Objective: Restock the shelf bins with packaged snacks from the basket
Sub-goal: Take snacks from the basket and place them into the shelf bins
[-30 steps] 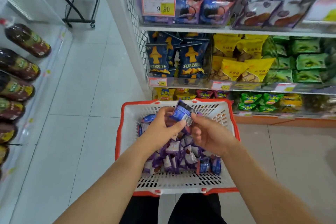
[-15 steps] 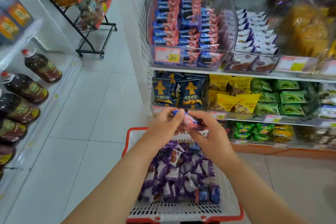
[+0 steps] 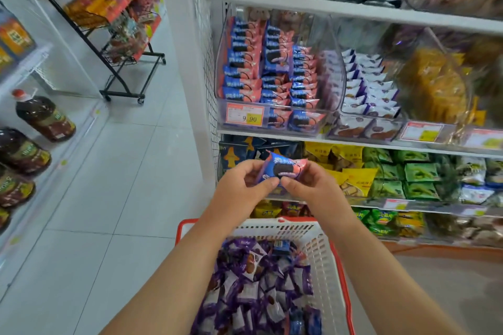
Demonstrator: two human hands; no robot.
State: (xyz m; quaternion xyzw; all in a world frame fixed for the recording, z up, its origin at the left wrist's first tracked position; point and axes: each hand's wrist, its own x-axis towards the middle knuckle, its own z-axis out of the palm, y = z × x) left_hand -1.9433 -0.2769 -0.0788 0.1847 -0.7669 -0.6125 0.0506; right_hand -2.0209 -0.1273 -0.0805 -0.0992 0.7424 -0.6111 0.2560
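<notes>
Both your left hand (image 3: 239, 187) and right hand (image 3: 313, 187) pinch one blue-and-pink snack packet (image 3: 281, 167), held above the basket (image 3: 324, 253) rim and below the clear bin (image 3: 275, 71) of matching packets. Open air separates packet and bin; your arms hide part of the basket.

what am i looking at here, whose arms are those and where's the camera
There is no machine here. The camera sits on a person's head and looks forward and down, so the two bare arms are that person's own. The left hand and the right hand together pinch one small blue and pink cookie packet in front of the shop shelves. Below them is a white plastic basket with a red rim, holding a heap of mostly purple wrapped snacks. Up on the shelf, a clear plastic bin with a price label reading 9.90 holds rows of packets that look the same as the held one.
</notes>
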